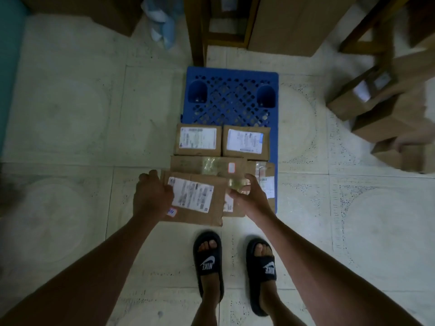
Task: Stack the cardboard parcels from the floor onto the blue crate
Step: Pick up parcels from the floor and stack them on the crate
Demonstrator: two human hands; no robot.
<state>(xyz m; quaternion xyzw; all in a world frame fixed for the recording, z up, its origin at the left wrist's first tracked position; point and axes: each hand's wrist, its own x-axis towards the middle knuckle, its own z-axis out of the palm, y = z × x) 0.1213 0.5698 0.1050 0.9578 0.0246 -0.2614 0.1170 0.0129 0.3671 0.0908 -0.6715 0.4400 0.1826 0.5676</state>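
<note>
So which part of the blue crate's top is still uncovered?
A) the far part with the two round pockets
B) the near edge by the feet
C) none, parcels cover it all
A: the blue crate shows bare lattice and both pockets at its far end, while the parcels fill the nearer part.

"NIKE" with swoosh on left black slide [208,264], swoosh logo on right slide [269,269], parcel labels unreadable

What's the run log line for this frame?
stage: placing | left hand + right hand: holding labelled parcel by its side edges | blue crate: several parcels on near part, far part bare
</note>
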